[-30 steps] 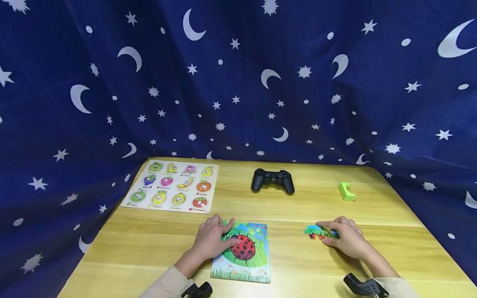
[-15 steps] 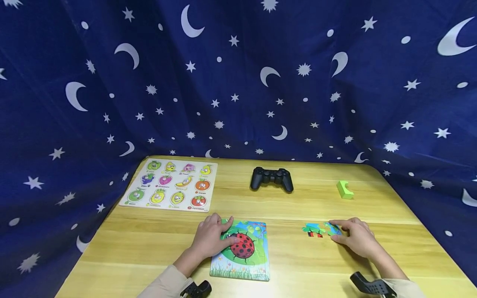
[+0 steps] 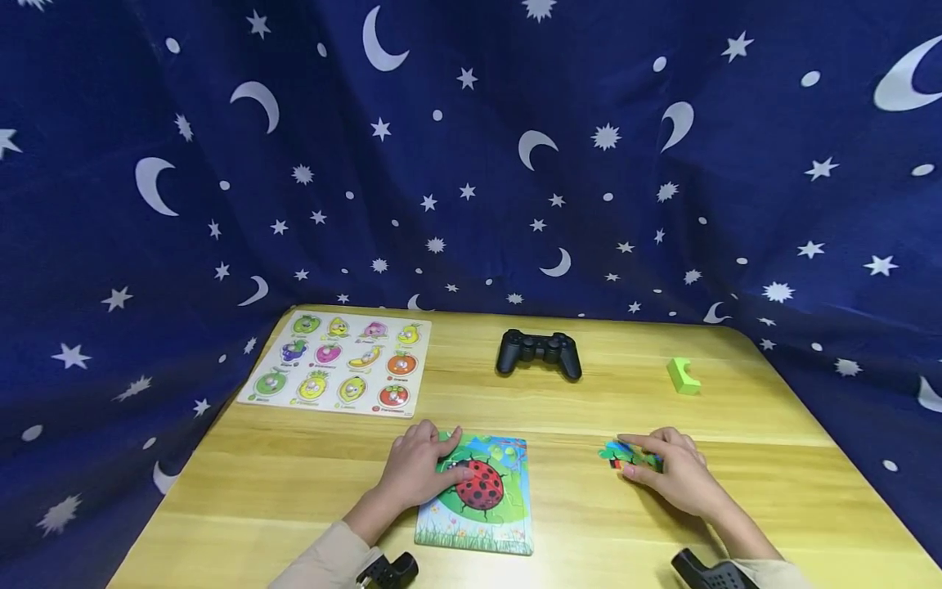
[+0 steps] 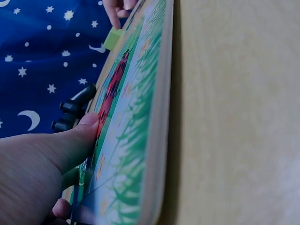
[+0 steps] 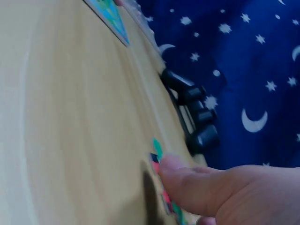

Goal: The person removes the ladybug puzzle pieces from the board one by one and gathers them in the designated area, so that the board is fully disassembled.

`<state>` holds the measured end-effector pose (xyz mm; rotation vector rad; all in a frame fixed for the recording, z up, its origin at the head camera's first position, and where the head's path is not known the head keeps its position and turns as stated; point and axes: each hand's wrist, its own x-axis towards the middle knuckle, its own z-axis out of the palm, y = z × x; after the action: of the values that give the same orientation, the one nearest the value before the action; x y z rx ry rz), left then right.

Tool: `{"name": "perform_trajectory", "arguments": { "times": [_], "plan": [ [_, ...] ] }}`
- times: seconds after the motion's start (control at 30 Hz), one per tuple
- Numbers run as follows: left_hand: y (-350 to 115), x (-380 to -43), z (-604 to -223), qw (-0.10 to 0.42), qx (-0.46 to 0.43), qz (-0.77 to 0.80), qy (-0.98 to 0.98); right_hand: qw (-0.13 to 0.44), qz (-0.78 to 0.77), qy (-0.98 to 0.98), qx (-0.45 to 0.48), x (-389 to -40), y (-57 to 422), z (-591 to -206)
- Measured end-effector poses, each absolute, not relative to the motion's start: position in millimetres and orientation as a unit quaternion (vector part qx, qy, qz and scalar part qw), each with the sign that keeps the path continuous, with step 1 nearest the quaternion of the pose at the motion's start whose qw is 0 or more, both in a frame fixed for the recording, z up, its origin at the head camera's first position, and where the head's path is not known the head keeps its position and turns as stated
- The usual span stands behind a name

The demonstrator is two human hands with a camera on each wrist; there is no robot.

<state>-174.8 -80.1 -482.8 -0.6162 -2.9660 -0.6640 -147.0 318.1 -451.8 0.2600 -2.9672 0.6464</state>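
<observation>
A ladybug jigsaw puzzle (image 3: 482, 530) on a thin board lies at the front middle of the table. My left hand (image 3: 416, 472) grips its left side, thumb pressed on top near the ladybug's head. In the left wrist view the thumb (image 4: 82, 136) lies across the picture, and other fingers show lower down at the board's edge. To the right, my right hand (image 3: 679, 473) pinches several loose jigsaw pieces (image 3: 612, 451), green, blue and red-black, between thumb and index finger. The right wrist view shows the pieces (image 5: 156, 161) along the thumb; the hand hides much of them.
A black game controller (image 3: 538, 353) lies at the back middle. At the back left sits a white fruit puzzle board (image 3: 334, 409), and a light green notched block (image 3: 682, 378) is at the back right. A dark blue curtain (image 3: 471, 164) with moons and stars hangs behind the table.
My right hand first moved right, taking hold of the right-hand piece beside the others, then came back left over them; the pieces now bunch together. My left hand and the ladybug puzzle stay put.
</observation>
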Motion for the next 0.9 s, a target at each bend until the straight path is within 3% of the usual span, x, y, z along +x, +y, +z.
{"name": "perform_trajectory", "arguments": {
  "times": [0.6, 0.73, 0.9],
  "plan": [
    [-80, -174, -481, 0.022, -0.201, -0.211, -0.956, 0.060, 0.229, -0.967, 0.091, -153, 303, -454],
    [-82, -175, -483, 0.029, -0.192, -0.208, -0.959, 0.073, 0.260, -0.957, 0.104, -157, 261, -447],
    [-82, -177, -482, 0.026, -0.200, -0.202, -0.958, 0.035, 0.321, -0.932, 0.162, -163, 178, -448]
  ]
}}
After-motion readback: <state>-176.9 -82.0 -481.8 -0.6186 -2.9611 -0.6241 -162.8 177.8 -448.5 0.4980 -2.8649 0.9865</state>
